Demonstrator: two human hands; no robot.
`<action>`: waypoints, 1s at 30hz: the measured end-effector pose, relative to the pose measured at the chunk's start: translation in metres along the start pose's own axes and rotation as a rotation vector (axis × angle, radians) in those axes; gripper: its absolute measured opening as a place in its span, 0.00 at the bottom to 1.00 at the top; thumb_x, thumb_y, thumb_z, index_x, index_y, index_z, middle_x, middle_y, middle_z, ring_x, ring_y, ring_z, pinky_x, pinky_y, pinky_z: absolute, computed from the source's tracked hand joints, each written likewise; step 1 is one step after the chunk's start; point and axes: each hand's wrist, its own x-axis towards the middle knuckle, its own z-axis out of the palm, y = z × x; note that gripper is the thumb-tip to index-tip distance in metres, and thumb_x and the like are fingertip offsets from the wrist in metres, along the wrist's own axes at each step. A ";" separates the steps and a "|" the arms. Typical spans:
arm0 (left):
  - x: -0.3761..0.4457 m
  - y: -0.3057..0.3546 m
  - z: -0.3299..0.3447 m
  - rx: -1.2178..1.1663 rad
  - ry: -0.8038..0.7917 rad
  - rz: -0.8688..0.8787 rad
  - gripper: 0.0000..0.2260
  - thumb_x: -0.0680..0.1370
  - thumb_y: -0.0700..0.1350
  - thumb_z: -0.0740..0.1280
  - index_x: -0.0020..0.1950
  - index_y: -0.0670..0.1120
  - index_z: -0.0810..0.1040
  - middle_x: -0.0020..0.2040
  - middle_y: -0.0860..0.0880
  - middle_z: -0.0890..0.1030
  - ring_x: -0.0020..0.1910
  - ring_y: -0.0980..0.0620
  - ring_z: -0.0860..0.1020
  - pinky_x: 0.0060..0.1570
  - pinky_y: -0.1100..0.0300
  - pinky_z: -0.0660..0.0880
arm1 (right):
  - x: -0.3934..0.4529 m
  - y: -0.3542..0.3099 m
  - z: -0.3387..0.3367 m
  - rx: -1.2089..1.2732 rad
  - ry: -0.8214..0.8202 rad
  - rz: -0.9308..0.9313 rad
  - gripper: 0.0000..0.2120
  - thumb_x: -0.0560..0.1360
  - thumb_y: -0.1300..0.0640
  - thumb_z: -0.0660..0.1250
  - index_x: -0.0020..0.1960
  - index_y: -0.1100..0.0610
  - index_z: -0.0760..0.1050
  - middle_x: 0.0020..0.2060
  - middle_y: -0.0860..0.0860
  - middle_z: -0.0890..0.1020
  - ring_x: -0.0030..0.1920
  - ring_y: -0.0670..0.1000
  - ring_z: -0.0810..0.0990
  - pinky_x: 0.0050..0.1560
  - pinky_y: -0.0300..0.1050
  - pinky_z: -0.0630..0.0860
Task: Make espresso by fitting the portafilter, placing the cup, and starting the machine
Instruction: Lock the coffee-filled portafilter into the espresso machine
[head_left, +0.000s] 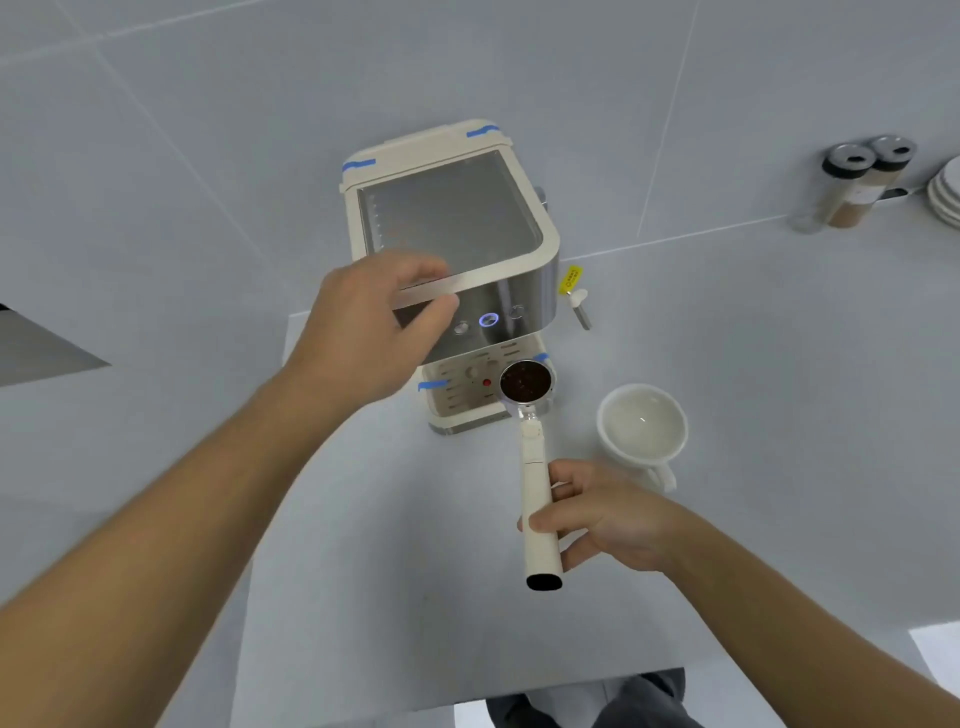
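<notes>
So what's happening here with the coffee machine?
A person is making espresso. Their right hand holds the portafilter by its handle, its basket full of coffee grounds, over the machine's drip tray and not yet locked in. Their left hand steadies the top front edge of the espresso machine. An empty white cup waits on the table to the right.

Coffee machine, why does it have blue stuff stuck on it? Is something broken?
Nothing looks broken or spilled. Blue tape strips sit on the espresso machine at its lid corners and drip tray, which is unusual. The grounds stay inside the portafilter.
</notes>
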 end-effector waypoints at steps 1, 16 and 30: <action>0.010 -0.005 -0.001 0.053 -0.019 0.049 0.14 0.76 0.50 0.68 0.60 0.49 0.82 0.53 0.55 0.83 0.45 0.61 0.80 0.49 0.77 0.70 | 0.006 0.001 0.004 0.011 0.010 -0.004 0.19 0.68 0.66 0.73 0.59 0.62 0.76 0.52 0.61 0.85 0.48 0.56 0.86 0.41 0.52 0.83; 0.089 -0.031 0.024 0.373 -0.417 0.291 0.40 0.70 0.73 0.52 0.79 0.57 0.59 0.82 0.50 0.58 0.80 0.47 0.55 0.77 0.40 0.51 | 0.076 -0.008 0.027 0.195 0.106 -0.124 0.19 0.68 0.67 0.72 0.57 0.57 0.76 0.46 0.57 0.84 0.41 0.54 0.87 0.35 0.52 0.83; 0.094 -0.034 0.031 0.344 -0.331 0.151 0.37 0.72 0.71 0.49 0.79 0.59 0.56 0.81 0.51 0.59 0.80 0.49 0.54 0.77 0.41 0.51 | 0.102 -0.032 0.043 0.236 0.089 -0.196 0.24 0.70 0.68 0.73 0.64 0.57 0.74 0.55 0.59 0.83 0.49 0.57 0.85 0.37 0.52 0.83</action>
